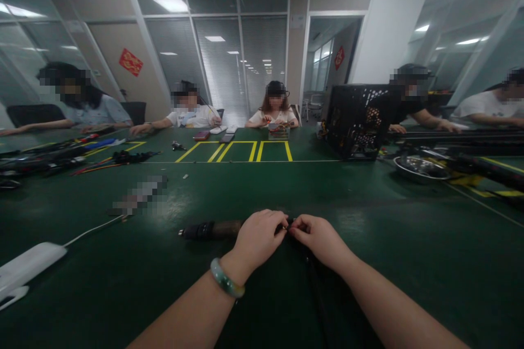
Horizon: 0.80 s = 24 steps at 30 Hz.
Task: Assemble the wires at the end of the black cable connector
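On the green table lies a dark, cylindrical electric screwdriver [221, 230], its bit end pointing left. My left hand [262, 237] is closed over its rear end, thumb and fingers bent together. Close beside it, my right hand [319, 237] is closed in a pinch at the same end. A tiny brass-coloured spot shows between the two hands; what it belongs to is too small to tell. From under my right hand a black cable [311, 278] runs down toward me. The fingers hide most of the screwdriver's rear end.
A white power strip [30, 267] with a cord lies at left. Wires and tools [123, 157] lie farther back. At right stand a black computer case [356, 120] and a metal bowl [421, 168]. Several people sit around the table. Yellow tape [257, 151] marks its far side.
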### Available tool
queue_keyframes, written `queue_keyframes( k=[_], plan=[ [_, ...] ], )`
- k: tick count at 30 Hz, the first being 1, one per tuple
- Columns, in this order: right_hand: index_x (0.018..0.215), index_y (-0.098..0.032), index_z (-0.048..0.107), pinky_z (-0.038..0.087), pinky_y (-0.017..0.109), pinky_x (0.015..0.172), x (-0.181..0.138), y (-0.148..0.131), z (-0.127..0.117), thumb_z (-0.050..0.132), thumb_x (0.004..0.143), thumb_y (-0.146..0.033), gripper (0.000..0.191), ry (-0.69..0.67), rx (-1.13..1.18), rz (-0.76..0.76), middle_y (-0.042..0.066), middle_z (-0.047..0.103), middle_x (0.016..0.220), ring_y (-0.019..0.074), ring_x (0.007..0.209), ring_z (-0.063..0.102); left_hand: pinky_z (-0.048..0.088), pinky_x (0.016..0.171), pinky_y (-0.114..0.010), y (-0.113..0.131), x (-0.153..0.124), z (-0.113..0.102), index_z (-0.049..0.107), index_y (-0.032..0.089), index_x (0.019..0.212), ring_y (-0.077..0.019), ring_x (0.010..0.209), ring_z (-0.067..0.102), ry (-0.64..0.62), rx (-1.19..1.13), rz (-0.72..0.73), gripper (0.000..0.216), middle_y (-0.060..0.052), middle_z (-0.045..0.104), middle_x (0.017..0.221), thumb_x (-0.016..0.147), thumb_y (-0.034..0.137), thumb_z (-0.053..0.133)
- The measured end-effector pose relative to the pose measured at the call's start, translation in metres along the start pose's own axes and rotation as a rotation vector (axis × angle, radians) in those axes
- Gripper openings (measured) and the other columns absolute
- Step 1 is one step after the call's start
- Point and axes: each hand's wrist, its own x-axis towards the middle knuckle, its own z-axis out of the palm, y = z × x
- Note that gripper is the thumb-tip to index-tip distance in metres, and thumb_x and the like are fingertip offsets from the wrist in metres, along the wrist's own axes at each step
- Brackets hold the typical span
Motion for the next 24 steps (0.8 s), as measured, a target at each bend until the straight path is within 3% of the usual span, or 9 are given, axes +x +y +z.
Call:
queue_keyframes(
  k=[16,24],
  plan=[
    [0.086,-0.021,0.067,0.041,0.022,0.058,0.0017,0.003,0.0028,0.06,0.084,-0.029,0.011,0.035,0.003,0.022,-0.001,0.069,0.079,0.014,0.067,0.061,0.044,0.078,-0.033,0.0028,0.001,-0.0016,0.058,0.024,0.092,-0.0192,0.087,0.058,-0.014,0.047,-0.017,0.008,0.001,0.063,0.09,0.085,0.021,0.059],
    [0.083,-0.02,0.068,0.039,0.022,0.056,0.0005,0.0011,0.0025,0.059,0.085,-0.031,0.014,0.027,-0.032,0.032,0.0,0.069,0.076,0.0147,0.066,0.061,0.043,0.088,-0.035,0.0022,0.0015,-0.0038,0.061,0.025,0.095,-0.019,0.095,0.058,-0.041,0.014,0.039,0.01,0.001,0.065,0.1,0.088,0.021,0.055]
  ],
)
